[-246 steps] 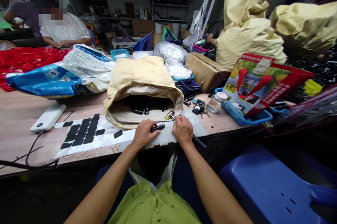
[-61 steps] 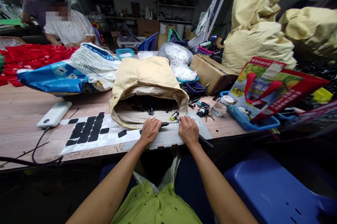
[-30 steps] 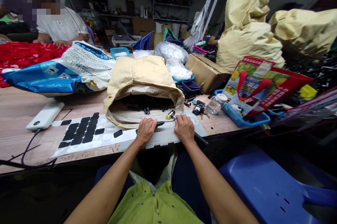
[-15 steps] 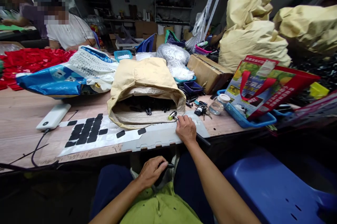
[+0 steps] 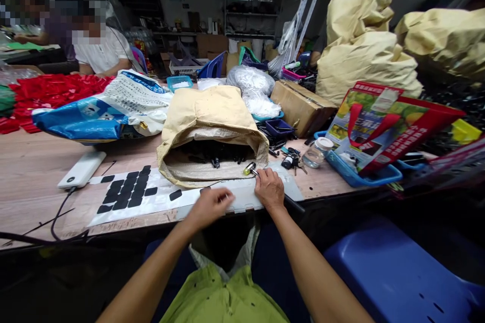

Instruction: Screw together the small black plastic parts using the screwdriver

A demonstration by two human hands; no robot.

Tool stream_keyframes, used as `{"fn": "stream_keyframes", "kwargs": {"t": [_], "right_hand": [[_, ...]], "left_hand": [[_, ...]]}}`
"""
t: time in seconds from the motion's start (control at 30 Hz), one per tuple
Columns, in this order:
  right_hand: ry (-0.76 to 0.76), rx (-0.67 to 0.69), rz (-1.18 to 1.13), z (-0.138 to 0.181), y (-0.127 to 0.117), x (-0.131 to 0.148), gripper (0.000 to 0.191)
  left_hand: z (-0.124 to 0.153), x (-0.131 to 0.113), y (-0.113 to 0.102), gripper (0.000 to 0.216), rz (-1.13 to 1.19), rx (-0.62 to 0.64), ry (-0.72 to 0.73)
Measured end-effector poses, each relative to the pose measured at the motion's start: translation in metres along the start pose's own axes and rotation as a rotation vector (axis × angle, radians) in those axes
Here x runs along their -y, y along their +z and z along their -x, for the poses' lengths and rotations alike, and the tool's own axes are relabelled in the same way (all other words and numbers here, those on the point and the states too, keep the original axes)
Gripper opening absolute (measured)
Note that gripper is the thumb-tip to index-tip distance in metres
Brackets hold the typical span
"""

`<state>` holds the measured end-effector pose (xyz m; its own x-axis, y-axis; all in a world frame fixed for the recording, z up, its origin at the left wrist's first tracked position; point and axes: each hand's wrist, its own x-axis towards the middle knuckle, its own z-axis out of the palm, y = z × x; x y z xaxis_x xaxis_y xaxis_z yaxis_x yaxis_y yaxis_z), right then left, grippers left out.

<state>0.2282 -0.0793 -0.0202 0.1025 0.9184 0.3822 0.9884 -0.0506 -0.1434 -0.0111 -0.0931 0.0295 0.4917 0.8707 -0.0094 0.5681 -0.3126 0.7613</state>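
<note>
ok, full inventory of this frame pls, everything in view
paper sack: 1, tan, table centre, mouth open
small parts: many, black, inside sack
backing sheet: 1, white, black pads on it, left of hands
power bank: 1, white, table left
woven bag: 1, blue-white, rear left
red pieces: pile, far left
cardboard box: 1, brown, right of sack
shopping bag: 1, red, in blue tray
jar: 1, clear, white lid
large sacks: at least 3, cream, rear right
stool: 1, blue, lower right
co-worker: 1, white shirt, rear left
hammer: 1, yellow-silver head
left hand: blurred, over grey plate
right hand: grips hammer
</note>
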Motion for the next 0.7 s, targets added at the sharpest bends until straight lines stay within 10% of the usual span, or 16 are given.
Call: {"fn": "stream_keyframes", "kwargs": {"t": [0.13, 0.37, 0.57, 0.7], "right_hand": [[0.001, 0.009, -0.003, 0.0, -0.001, 0.001, 0.021], [0.007, 0.024, -0.001, -0.001, -0.005, 0.002, 0.018], [0.008, 0.019, -0.005, -0.001, -0.003, 0.002, 0.019], [0.003, 0.004, 0.002, -0.001, -0.002, 0.001, 0.019]], "left_hand": [[-0.067, 0.03, -0.061, 0.035, -0.232, -0.437, -0.384], [-0.099, 0.073, -0.075, 0.031, -0.443, -0.369, -0.694], [-0.071, 0.059, -0.056, 0.027, -0.4, -0.47, -0.402], [-0.054, 0.035, -0.014, 0.029, -0.199, -0.322, -0.072]]}}
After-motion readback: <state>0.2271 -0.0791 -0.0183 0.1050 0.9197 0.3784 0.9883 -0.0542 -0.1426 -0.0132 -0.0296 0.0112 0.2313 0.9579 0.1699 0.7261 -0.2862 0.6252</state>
